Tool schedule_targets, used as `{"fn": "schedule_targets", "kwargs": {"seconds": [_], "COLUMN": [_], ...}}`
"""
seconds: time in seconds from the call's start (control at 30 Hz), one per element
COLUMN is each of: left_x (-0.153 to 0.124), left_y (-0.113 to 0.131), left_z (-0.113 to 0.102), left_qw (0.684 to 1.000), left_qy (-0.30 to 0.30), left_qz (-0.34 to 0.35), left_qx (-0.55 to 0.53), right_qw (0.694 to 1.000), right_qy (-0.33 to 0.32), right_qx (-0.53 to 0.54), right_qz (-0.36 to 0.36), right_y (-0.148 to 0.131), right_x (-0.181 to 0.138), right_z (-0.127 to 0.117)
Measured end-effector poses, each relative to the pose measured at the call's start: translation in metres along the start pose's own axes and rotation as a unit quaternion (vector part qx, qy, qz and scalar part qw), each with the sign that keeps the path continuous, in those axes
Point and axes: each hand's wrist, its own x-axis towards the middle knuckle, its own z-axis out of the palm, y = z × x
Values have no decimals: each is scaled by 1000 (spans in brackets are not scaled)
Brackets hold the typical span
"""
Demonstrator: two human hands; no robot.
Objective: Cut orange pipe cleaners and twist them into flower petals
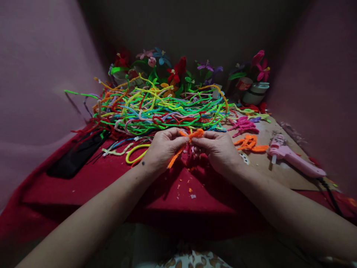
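Both hands meet above the front middle of the red-covered table, pinching one orange pipe cleaner flower (197, 134) between them. My left hand (164, 147) is closed on its left side, and an orange strip hangs down below the thumb. From the other side, my right hand (220, 149) is closed on it with thumb and index finger. A short yellow piece stands up at its middle. Just behind the hands lies a big tangled heap of pipe cleaners (167, 108) in green, yellow, red and other colours. The fingertips partly hide the orange piece.
A pink glue gun (297, 158) rests on a brown board (267, 178) at right, near orange pipe cleaner pieces (251, 143) and magenta ones (244, 125). A black phone-like object (75, 158) and yellow-handled scissors (136, 152) lie left. Finished flowers (174, 74) stand behind; walls enclose both sides.
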Motion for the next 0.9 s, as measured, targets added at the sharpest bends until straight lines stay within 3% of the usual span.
{"fn": "schedule_targets", "kwargs": {"seconds": [0.17, 0.33, 0.57, 0.77, 0.9], "left_x": [1, 0, -2, -4, -4], "left_y": [6, 6, 9, 9, 4], "left_z": [-3, -5, -4, -4, 0], "left_qw": [995, 993, 990, 993, 993], "left_qy": [-19, -36, -49, -75, -23], "left_qz": [-97, -111, -129, -86, 46], "left_qx": [-11, -29, -30, -9, 103], "right_qw": [1000, 998, 999, 999, 999], "right_qy": [-7, -16, -24, -30, -20], "right_qx": [4, 55, 38, 24, -4], "right_qz": [13, 40, -16, -31, -32], "right_y": [-2, -3, -1, -1, 3], "right_x": [-2, -2, -1, -2, -1], "right_z": [2, 4, 5, 6, 5]}}
